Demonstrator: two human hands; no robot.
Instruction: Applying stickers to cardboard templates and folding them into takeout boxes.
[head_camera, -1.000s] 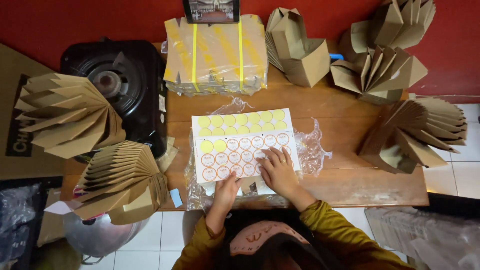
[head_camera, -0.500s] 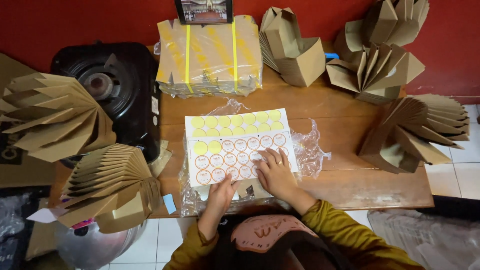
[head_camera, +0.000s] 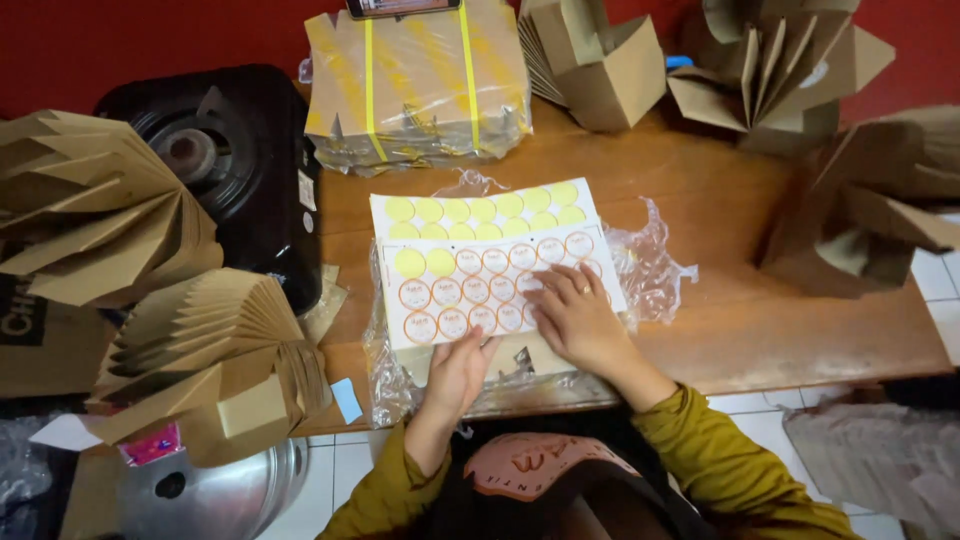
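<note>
We see the sticker sheet (head_camera: 490, 270) mid-table on crinkled clear plastic (head_camera: 650, 265). Left hand (head_camera: 458, 372) lies flat, fingers loose, pinning its near edge. Right hand (head_camera: 578, 318) rests on its right part, fingertips pressing, gripping nothing. Strapped brown bundle (head_camera: 415, 85) sits far.

Home packing corner, wooden table (head_camera: 740, 330), gas stove (head_camera: 230, 170), folded cardboard boxes (head_camera: 200, 350), tiled floor (head_camera: 760, 420)
</note>
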